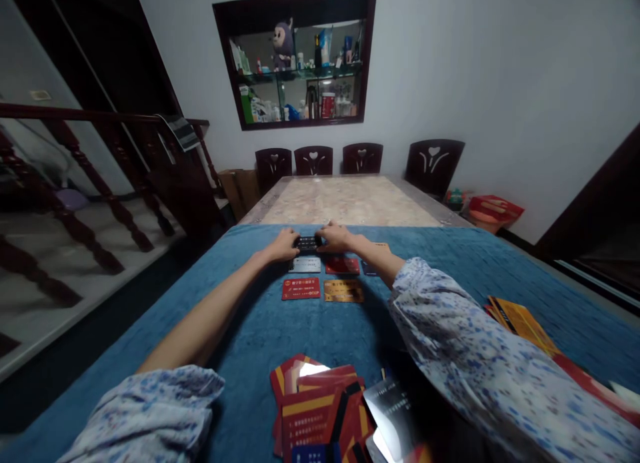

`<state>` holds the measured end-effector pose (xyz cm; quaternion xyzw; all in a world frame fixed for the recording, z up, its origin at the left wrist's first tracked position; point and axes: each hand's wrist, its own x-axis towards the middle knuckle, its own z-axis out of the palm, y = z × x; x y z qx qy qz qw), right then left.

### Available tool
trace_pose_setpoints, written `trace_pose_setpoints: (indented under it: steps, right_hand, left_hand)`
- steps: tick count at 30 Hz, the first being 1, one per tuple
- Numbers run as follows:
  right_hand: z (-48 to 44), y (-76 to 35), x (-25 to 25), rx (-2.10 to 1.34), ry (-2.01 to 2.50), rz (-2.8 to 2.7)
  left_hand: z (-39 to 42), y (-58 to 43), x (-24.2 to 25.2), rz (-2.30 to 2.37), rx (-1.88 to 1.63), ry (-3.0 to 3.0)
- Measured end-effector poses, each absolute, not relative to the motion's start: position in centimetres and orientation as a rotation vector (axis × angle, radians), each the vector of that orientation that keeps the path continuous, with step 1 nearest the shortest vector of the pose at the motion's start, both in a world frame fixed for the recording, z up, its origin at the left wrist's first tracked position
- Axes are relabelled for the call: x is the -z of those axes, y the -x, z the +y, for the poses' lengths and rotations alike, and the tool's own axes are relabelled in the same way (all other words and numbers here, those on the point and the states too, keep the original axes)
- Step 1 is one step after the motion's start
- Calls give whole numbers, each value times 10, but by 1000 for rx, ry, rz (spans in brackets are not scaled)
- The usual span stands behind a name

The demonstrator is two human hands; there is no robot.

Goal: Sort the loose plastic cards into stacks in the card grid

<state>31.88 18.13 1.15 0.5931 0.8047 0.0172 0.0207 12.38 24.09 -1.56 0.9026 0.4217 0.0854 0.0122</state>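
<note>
A black card (307,243) lies at the far end of a small layout of cards on the blue cloth. My left hand (285,243) has its fingers closed on the card's left edge, and my right hand (336,238) pinches its right edge. Just nearer sit a silver card (305,265) and a dark red card (343,265). In front of those are a bright red card (301,289) and a gold card (344,291). My right forearm partly hides a dark blue card (369,269) and another gold-coloured card (382,247).
A loose pile of red and gold cards (315,409) lies close to me, with a grey card (393,409) at its right. More orange and red cards (525,323) rest at the right. Beyond the blue cloth (240,356) shows the stone tabletop (335,199), with chairs (363,159) behind it.
</note>
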Motion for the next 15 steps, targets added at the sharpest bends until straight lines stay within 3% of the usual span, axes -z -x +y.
trace_pose_setpoints:
  steps: [15]
  right_hand:
    - [198, -323, 3, -46, -1856, 2465]
  left_hand:
    - [253, -131, 17, 1273, -179, -2761]
